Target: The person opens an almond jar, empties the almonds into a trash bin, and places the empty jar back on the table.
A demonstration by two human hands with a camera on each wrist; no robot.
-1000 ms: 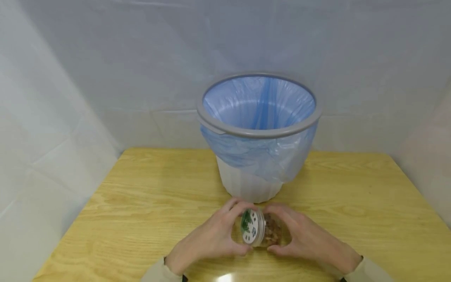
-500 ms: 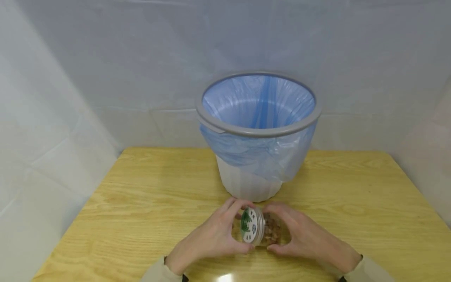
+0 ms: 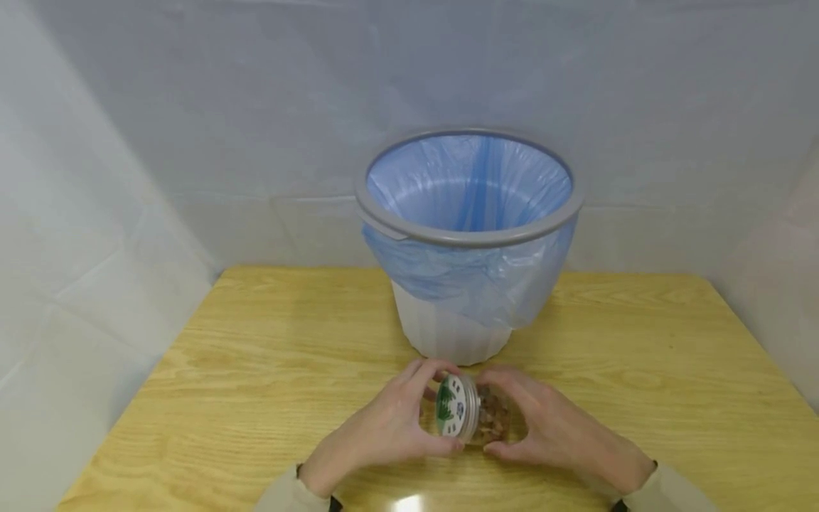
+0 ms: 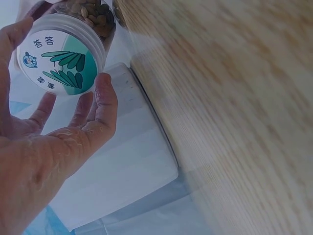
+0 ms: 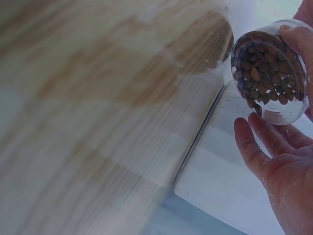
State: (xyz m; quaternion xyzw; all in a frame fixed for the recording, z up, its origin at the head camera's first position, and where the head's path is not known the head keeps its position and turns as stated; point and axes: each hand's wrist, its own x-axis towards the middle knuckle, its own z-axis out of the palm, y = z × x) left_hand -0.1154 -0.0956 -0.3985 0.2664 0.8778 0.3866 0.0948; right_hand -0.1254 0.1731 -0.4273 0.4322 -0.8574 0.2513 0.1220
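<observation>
A clear jar [image 3: 494,418] of brown nut- or seed-like pieces lies on its side between both hands, low in front of the bin. Its lid [image 3: 453,408] faces left and carries a white and green leaf label [image 4: 63,63]. My left hand [image 3: 398,421] holds the lid's rim between thumb and fingers. Around the jar's body curl the thumb and fingers of my right hand [image 3: 549,425]. The right wrist view shows the transparent base [image 5: 269,78] with the brown pieces behind it. Whether the jar touches the table cannot be told.
Just beyond the hands stands a white bin [image 3: 448,334] with a grey rim ring [image 3: 470,238] and a blue bag liner [image 3: 441,274]. It rests on a wood-grain table [image 3: 288,355]. Pale sheeting [image 3: 256,128] hangs behind and at the sides.
The lid's label has turned: its green part has swung from the upper left toward the left, and the small blue logo has moved up. Both hands stay almost in place.
</observation>
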